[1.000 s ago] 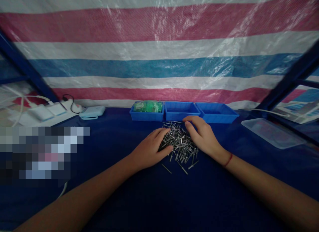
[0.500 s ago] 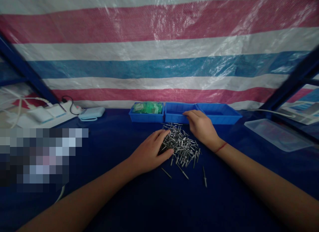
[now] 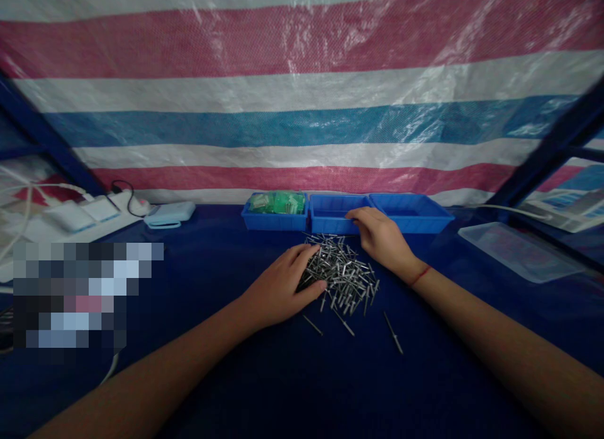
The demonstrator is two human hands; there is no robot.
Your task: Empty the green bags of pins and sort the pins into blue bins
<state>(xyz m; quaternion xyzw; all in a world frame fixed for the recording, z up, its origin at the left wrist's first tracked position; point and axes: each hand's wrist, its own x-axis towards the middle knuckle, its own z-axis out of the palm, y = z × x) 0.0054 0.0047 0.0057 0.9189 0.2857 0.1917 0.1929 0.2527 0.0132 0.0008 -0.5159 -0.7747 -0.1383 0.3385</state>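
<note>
A heap of silvery blind rivets (image 3: 346, 272) lies on the dark blue tabletop (image 3: 302, 388). My left hand (image 3: 280, 282) rests against the heap's left side, thumb and fingers apart. Over the front rim of the middle blue bin (image 3: 330, 224) is my right hand (image 3: 380, 231), its fingers curled together. Whatever those fingers may hold is hidden. In front of the heap, a few single rivets lie loose, among them one slanted rivet (image 3: 393, 333) at the right.
Left of the middle bin stands a blue bin (image 3: 276, 222) with green and clear bags; another blue bin (image 3: 419, 224) stands right. A clear plastic lid (image 3: 519, 253) lies at the right. A light blue case (image 3: 170, 214) and white power strip (image 3: 101, 216) sit left. Striped sheeting (image 3: 302, 124) hangs behind.
The loose rivet at the front right has turned from nearly upright in view to slanted. Both hands keep nearly the same place; the view has shifted slightly.
</note>
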